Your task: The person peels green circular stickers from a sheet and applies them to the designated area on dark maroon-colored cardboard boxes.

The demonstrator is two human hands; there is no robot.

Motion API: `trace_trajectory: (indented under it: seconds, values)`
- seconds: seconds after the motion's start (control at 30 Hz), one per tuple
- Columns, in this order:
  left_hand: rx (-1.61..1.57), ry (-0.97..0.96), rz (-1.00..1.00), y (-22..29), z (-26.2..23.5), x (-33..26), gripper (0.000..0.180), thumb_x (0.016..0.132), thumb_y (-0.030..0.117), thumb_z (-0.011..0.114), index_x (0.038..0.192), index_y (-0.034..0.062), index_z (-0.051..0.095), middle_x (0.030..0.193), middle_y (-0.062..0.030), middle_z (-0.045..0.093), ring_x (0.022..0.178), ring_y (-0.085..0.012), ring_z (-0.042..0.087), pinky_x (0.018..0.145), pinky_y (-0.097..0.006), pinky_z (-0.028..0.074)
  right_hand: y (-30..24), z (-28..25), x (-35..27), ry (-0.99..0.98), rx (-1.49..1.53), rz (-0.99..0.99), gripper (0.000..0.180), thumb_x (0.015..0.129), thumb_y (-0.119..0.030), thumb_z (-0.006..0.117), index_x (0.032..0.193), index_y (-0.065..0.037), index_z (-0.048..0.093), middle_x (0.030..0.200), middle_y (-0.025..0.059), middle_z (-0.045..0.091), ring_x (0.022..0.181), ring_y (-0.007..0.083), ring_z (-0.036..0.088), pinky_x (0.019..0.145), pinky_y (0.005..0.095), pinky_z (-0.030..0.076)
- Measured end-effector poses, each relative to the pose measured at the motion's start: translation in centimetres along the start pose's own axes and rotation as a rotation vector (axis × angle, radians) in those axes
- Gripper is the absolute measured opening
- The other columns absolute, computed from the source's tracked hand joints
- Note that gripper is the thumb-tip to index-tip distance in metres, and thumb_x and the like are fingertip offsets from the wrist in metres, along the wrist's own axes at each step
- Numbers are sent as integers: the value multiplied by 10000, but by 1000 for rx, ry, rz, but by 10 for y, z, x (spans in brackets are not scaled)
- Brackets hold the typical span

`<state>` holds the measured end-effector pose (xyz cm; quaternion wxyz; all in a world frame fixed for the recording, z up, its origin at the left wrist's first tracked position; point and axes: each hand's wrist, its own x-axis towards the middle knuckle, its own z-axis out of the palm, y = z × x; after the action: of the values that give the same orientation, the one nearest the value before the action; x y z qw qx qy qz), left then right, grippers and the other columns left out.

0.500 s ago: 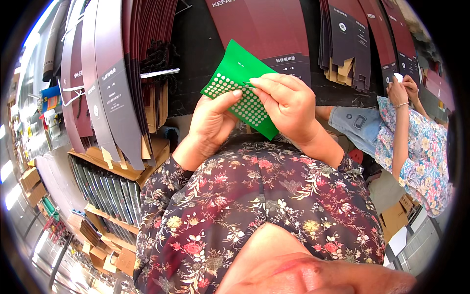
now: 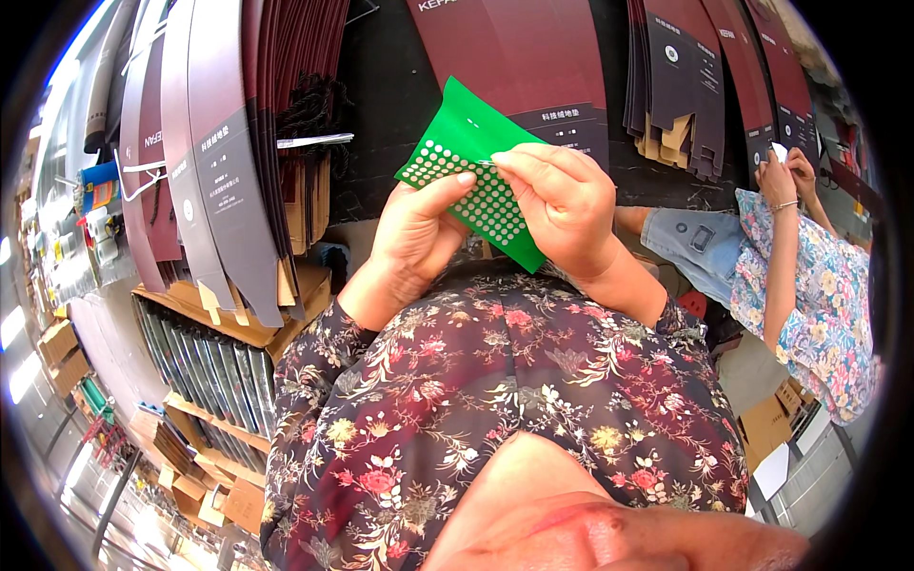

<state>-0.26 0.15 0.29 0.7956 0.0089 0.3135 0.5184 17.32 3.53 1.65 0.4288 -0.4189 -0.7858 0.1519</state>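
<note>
A green sheet (image 2: 466, 116) with rows of small white round stickers is held tilted in front of my chest, above the near edge of the table. My left hand (image 2: 414, 238) grips its lower left part, the thumb lying across the dots and the other fingers behind it. Over the sheet's right side, my right hand (image 2: 564, 205) is closed in a pinch of thumb and forefinger. A thin white piece (image 2: 486, 163) shows at those fingertips, by the top row of dots; whether it is a sticker, I cannot tell. My right palm hides part of the sheet.
Beyond the sheet, a maroon and grey printed carton (image 2: 514, 57) lies flat on the black table (image 2: 381, 105). Similar cartons (image 2: 214, 124) are stacked at left beside black cords (image 2: 309, 124), with more cartons (image 2: 681, 86) at right. A co-worker (image 2: 804, 285) stands at far right, holding something small and white.
My right fingertips have shifted very slightly over the sheet, and the white piece at them looks shorter. My left hand keeps the same grip. The view has moved a little.
</note>
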Motion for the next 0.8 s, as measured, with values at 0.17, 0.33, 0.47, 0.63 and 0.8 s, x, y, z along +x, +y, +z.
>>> trace_trajectory:
  seconds: [0.17, 0.33, 0.47, 0.63, 0.8]
  values:
    - [16, 11, -16, 0, 4, -2, 306, 905, -31, 606, 1204, 36, 602, 1136, -68, 674, 1070, -199, 637, 956, -381, 504, 0, 1, 0, 18, -5, -6, 190, 737, -26, 764, 914, -89, 734, 856, 68, 712, 756, 258, 687, 669, 350, 548]
    - [44, 53, 66, -3, 1, 3, 320, 888, -26, 617, 1199, 50, 609, 1125, -58, 675, 1052, -196, 637, 959, -370, 497, 5, 2, -6, 51, 82, 59, 198, 747, -2, 768, 930, -69, 734, 869, 79, 711, 768, 257, 688, 681, 332, 551]
    - [211, 160, 272, 7, -24, 15, 351, 858, -14, 591, 1205, 33, 595, 1123, -82, 680, 1031, -231, 655, 952, -385, 520, 23, -13, -3, 149, 83, 118, 184, 775, 29, 766, 938, -46, 732, 876, 97, 713, 775, 246, 690, 700, 319, 555]
    - [542, 124, 184, 50, -46, 19, 314, 785, -62, 450, 1019, 5, 650, 918, -62, 698, 796, -161, 672, 760, -296, 553, 78, -24, -16, 224, -97, 183, 104, 815, -4, 740, 915, -32, 726, 873, 106, 718, 784, 249, 693, 708, 309, 551]
    - [1061, 140, 71, 46, -52, 35, 231, 815, 4, 494, 955, -11, 678, 869, -13, 691, 733, -110, 624, 692, -255, 512, 119, -11, -23, 157, -240, 138, 91, 803, -67, 740, 881, -115, 738, 842, 51, 717, 767, 249, 688, 677, 333, 546]
